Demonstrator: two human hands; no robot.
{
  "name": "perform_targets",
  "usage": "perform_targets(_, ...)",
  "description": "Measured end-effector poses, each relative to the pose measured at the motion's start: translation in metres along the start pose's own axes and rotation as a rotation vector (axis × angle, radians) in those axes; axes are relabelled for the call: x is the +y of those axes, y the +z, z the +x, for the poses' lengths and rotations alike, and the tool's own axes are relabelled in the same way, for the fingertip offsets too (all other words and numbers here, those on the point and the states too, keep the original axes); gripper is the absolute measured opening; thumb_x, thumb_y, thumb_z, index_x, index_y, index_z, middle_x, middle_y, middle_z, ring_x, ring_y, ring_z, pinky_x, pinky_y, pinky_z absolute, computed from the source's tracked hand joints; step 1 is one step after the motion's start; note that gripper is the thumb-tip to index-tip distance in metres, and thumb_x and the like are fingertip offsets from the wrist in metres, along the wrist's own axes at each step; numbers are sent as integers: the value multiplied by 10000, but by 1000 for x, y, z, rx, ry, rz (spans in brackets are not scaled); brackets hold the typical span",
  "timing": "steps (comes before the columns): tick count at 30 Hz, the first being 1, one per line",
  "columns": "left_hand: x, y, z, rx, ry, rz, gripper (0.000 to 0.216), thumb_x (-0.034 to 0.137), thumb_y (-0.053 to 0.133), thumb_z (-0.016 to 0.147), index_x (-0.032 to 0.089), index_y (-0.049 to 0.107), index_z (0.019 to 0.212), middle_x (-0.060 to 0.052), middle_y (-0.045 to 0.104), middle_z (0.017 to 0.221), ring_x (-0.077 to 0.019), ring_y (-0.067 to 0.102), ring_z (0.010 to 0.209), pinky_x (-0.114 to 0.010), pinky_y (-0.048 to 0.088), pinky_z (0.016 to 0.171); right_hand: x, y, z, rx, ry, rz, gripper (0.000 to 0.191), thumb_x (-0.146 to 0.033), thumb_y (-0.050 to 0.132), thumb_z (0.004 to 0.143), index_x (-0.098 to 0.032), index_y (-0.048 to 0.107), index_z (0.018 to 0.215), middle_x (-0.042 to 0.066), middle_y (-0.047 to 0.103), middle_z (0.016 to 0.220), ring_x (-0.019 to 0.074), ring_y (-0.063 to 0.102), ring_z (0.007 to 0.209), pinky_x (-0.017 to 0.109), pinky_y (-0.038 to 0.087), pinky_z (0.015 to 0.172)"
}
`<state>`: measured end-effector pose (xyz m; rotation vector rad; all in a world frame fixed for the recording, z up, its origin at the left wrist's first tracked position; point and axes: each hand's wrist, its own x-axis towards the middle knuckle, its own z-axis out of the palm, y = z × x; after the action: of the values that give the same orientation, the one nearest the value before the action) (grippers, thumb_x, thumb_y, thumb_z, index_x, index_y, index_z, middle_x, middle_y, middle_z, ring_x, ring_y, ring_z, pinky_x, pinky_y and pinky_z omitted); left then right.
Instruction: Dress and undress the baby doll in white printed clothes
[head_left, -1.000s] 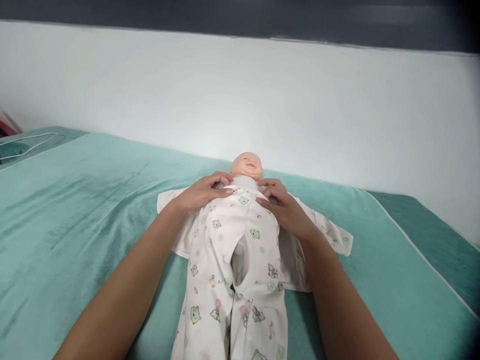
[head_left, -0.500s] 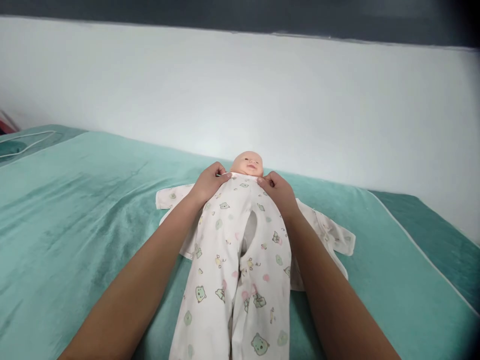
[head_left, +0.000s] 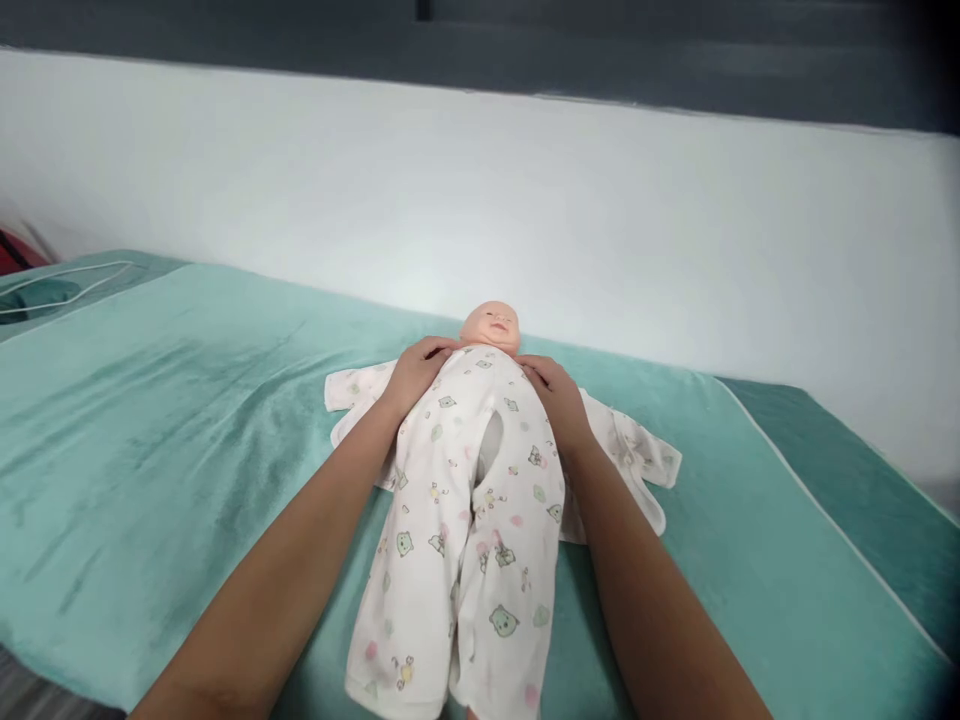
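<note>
Blanket fills most of the head view, teal and plush, its pile brushed into lighter and darker streaks, with soft folds at the left. White wall rises straight behind it, smooth and plain, and a dark grey band runs along the top. Something red shows at the far left, and a corner of grey floor at the lower left.

Doll lies face up in the middle, its smooth, round, bald head near the wall. White trousers printed with green bears lie over its body, the waist up by the neck, the legs toward the wearer; an oval slit opens at the crotch. Beneath them is a white shirt, its sleeves stretched out on both sides.

Left hand and right hand rest on the two sides of the trouser waist, just below the doll's head. The fingers of each sit close together, slightly bent — whether they pinch the cloth, I cannot tell.

Pale piping edges the blanket's lighter middle, with darker teal beyond at the right. Broad blanket spreads beside both forearms — widest on the left — while the wall stands close behind the head.
</note>
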<state>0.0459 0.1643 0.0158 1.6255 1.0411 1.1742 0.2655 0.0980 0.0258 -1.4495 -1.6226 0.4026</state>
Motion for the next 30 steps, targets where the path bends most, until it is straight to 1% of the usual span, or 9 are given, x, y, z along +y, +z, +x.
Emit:
perform_targets(4, -4, -4, -31, 91, 98, -44, 265, 246, 510, 876, 209, 732, 1016, -39, 714, 1133, -191, 623, 1107, -333, 432, 1031, -3, -2, -22, 7, 30, 75, 350, -397, 464, 937, -286, 696, 1174, 32, 657, 1293, 252, 568, 1199, 434, 407, 1047)
perform_targets(8, 1, -9, -68, 151, 58, -1, 329, 229, 471, 890, 207, 711, 1115, -42, 697, 1204, -197, 605, 1155, -350, 424, 1057, -6, -2, -47, 53, 113, 191, 439, -420, 510, 912, -282, 633, 1310, 25, 573, 1422, 254, 490, 1335, 443, 332, 1150)
perform_targets(11, 8, -14, -92, 97, 44, 92, 374, 212, 464, 886, 223, 697, 1178, -31, 668, 1280, -210, 582, 1204, -366, 404, 1084, -13, -4, -71, 36, 159, 264, 506, -404, 523, 905, -275, 562, 1393, 16, 535, 1461, 247, 440, 1389, 438, 305, 1177)
perform_targets(16, 14, -22, -131, -9, 99, 290, 368, 195, 438, 897, 220, 722, 1130, -46, 681, 1248, -243, 588, 1157, -402, 426, 1036, -36, -10, -119, 11, 185, 185, 471, -343, 527, 907, -312, 577, 1375, 0, 587, 1408, 273, 499, 1339, 458, 383, 1118)
perform_targets(18, 15, -24, -152, 23, 75, 317, 359, 209, 444, 910, 223, 698, 1162, -54, 682, 1228, -242, 596, 1119, -407, 444, 999, -44, -13, -140, -2, 203, 145, 430, -356, 505, 927, -304, 604, 1343, 20, 628, 1357, 285, 551, 1277, 465, 439, 1056)
perform_targets(21, 18, -26, -190, 102, 5, 231, 332, 259, 470, 930, 230, 643, 1212, -56, 652, 1244, -222, 596, 1118, -394, 454, 1000, -56, -14, -174, 43, 231, 121, 405, -375, 482, 955, -267, 592, 1330, 63, 666, 1279, 271, 627, 1138, 454, 512, 944)
perform_targets(24, 23, -29, -228, 92, -33, 144, 313, 260, 493, 928, 236, 603, 1219, -57, 607, 1280, -208, 576, 1164, -382, 443, 1038, -73, -10, -208, 181, 75, 44, 338, -310, 531, 945, -248, 583, 1273, 84, 607, 1327, 253, 564, 1218, 463, 477, 1015)
perform_targets(26, 27, -33, -251, 11, -35, 147, 353, 213, 506, 907, 245, 565, 1254, -59, 566, 1321, -207, 544, 1215, -385, 417, 1078, -91, -4, -229, 189, -88, -11, 301, -242, 539, 939, -243, 567, 1239, 91, 550, 1377, 246, 483, 1311, 477, 425, 1084)
perform_targets(30, 32, -40, -285, -162, -2, 207, 601, 118, 571, 817, 281, 427, 1378, -63, 472, 1406, -214, 462, 1313, -393, 350, 1144, -130, 11, -262, -81, -250, -187, 320, -194, 538, 932, -240, 533, 1249, 82, 555, 1364, 264, 416, 1366, 521, 385, 1117)
